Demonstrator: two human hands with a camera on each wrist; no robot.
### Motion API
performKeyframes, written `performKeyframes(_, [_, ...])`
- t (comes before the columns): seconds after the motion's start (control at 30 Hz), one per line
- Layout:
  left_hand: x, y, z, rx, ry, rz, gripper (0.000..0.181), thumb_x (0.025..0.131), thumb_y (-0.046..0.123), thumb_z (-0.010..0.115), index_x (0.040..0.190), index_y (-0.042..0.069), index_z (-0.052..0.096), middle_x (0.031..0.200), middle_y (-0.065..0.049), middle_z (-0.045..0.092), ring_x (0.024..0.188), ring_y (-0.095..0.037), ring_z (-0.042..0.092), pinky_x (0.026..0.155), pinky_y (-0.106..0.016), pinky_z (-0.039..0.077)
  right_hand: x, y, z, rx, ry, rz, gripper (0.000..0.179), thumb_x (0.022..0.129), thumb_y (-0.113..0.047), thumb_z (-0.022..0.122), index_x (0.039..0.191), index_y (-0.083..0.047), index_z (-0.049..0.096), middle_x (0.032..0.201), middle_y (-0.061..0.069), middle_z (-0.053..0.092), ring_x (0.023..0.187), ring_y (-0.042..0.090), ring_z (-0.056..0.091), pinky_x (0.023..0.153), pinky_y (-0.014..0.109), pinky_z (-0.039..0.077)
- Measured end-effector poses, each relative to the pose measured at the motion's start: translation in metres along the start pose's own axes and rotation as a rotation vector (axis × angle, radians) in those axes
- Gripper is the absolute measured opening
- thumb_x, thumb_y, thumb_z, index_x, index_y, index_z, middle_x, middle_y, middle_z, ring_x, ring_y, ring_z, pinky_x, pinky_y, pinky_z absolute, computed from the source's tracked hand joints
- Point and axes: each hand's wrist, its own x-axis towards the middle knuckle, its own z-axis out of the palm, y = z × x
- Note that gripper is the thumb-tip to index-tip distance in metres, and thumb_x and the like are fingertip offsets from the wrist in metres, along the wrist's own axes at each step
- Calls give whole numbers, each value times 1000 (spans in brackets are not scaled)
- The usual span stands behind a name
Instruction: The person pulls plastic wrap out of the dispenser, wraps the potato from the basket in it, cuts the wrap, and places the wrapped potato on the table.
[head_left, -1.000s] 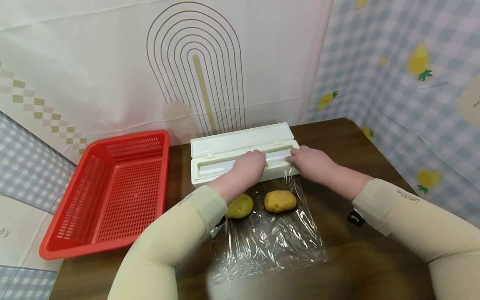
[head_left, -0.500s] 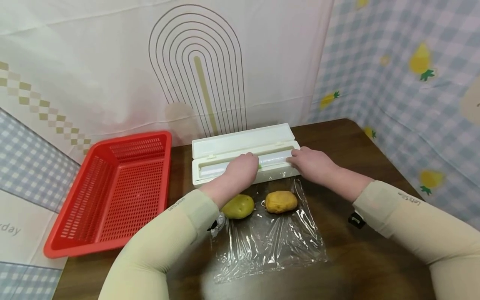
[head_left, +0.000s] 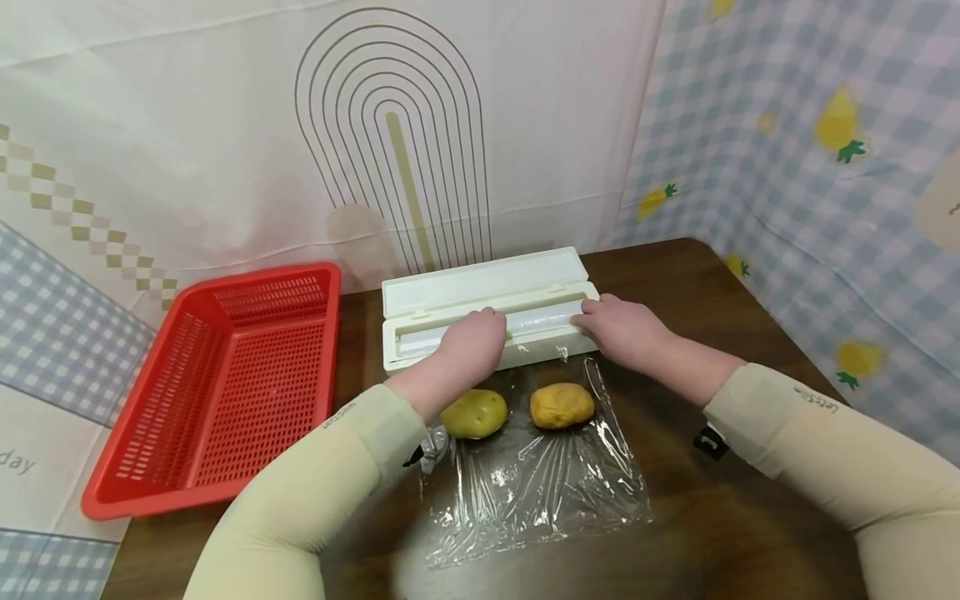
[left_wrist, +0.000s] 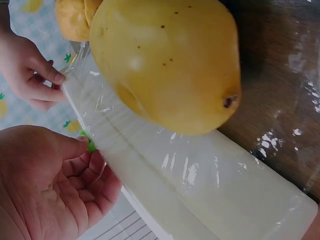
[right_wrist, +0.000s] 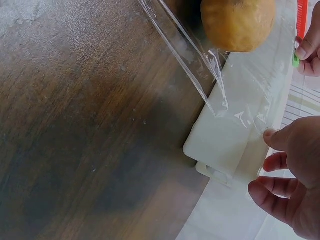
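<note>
A white cling film box [head_left: 525, 357] lies with its lid raised behind it and a roll inside. My left hand [head_left: 471, 340] pinches a small green slide cutter [left_wrist: 89, 141] on the box's edge between thumb and fingers. At the box's right end, my right hand [head_left: 628, 332] grips the rim, its thumb on the edge of the film in the right wrist view. A sheet of cling film [head_left: 540, 483] stretches from the box over the table toward me. On it rest a smooth greenish-yellow potato [head_left: 480, 414] and a wrinkled yellow-brown potato [head_left: 562, 406], side by side.
A red plastic basket [head_left: 326, 350] stands left of the box, with nothing seen inside. The brown wooden table [head_left: 735, 533] runs up to a printed cloth [head_left: 555, 125] behind and on the right.
My left hand has slid left along the box's edge with the green slide cutter, uncovering more of the roll. The right hand stays at the right end. The potatoes have not moved.
</note>
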Motion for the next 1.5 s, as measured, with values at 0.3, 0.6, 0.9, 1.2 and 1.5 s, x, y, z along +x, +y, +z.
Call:
performKeyframes(0.3, [-4,-6,4,-3,6,-5,21,96,-1,49,112,3,62,110,-11,61,98,-26,61,79,-38,55,-1,-1,0,-2,13,0,14,95,-11,65,108,-12,71,91,4,57,80,28,53,57,43,49])
performKeyframes(0.6, [-15,-20,4,32,11,-5,21,93,-3,51,111,2,62,107,-11,60,94,-26,61,75,-36,56,-2,1,-1,-11,12,3,15,94,-10,65,109,-11,71,91,4,57,79,28,53,55,42,48])
performKeyframes(0.9, [-27,-37,3,32,7,-22,22,94,-1,53,114,1,61,109,-13,61,97,-29,62,76,-41,56,-3,3,-3,-10,2,5,15,95,-10,64,108,-11,70,92,5,57,79,28,52,55,42,49])
performKeyframes(1.2, [-40,-57,3,45,55,-31,16,93,-2,52,106,0,62,104,-15,61,92,-34,63,73,-46,55,-4,6,-5,-12,-15,18,16,95,-10,65,110,-10,70,94,6,58,80,28,53,57,43,49])
performKeyframes(1.5, [-55,-71,7,39,50,-64,18,93,-2,54,109,-1,61,103,-15,60,93,-33,62,74,-46,56,-1,2,-1,-8,-17,2,17,95,-11,64,111,-11,71,93,5,57,79,27,52,56,41,48])
